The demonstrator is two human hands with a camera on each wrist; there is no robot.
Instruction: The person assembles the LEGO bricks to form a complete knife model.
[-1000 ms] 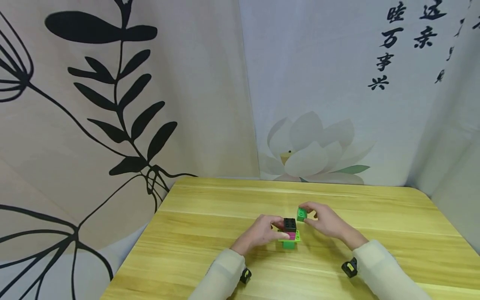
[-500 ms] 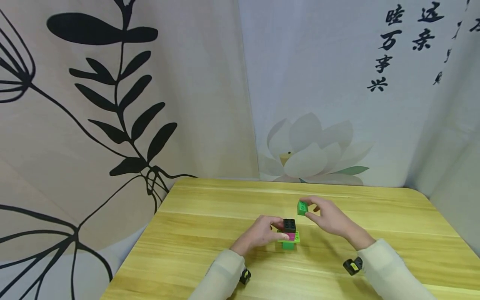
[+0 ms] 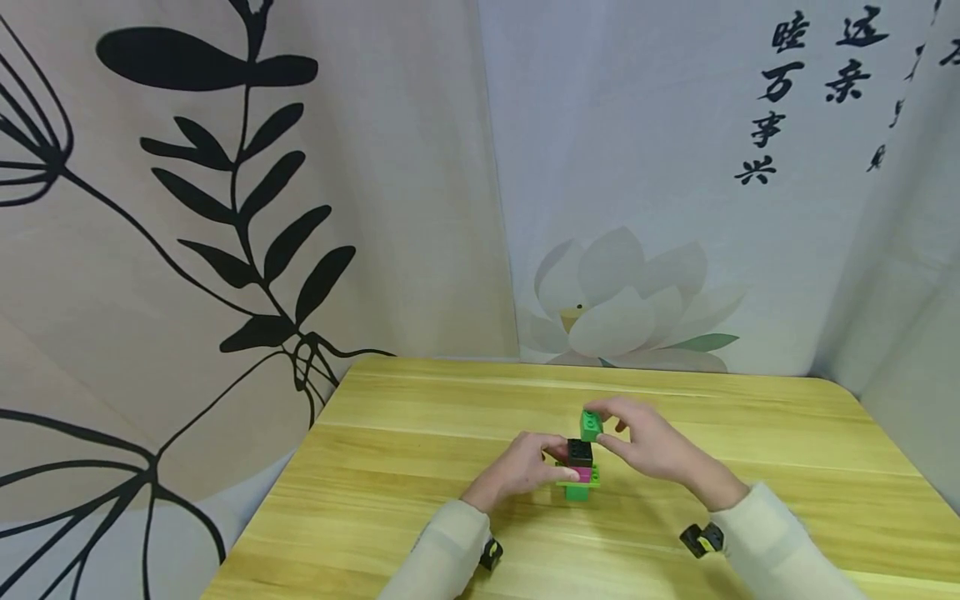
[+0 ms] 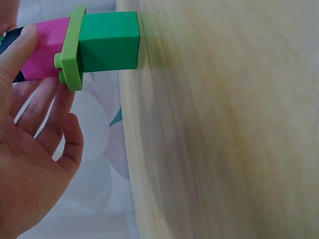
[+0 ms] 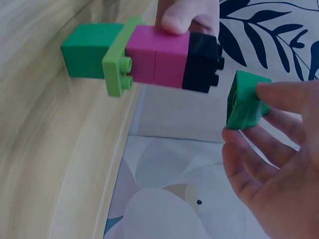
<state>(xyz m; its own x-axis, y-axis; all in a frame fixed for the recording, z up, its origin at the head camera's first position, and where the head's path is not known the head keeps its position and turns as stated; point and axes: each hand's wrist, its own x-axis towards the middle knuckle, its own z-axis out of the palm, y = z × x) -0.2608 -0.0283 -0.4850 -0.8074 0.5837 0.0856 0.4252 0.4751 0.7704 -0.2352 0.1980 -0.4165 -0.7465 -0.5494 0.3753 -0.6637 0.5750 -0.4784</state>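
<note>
A stack of toy building bricks stands on the table: a green brick (image 4: 110,42) at the bottom, a lime plate (image 5: 113,67) over it, then pink bricks (image 5: 157,55) and a black brick (image 5: 202,62) on top. My left hand (image 3: 521,468) grips the stack at its pink part, thumb on the near side and fingers behind. My right hand (image 3: 648,437) pinches a loose green brick (image 5: 247,99) between thumb and fingers. This brick is tilted and hangs just above the black brick's studs, apart from them in the right wrist view.
The wooden table (image 3: 420,417) reaches back to a pale curtain (image 3: 420,208) printed with dark leaves, a lotus and writing. Dark wrist cameras sit at both cuffs; the right one (image 3: 701,540) hangs over the table.
My right hand first lifted the green brick slightly away to the upper right, then brought it left and down over the black brick. The left hand and the stack stay in place.
</note>
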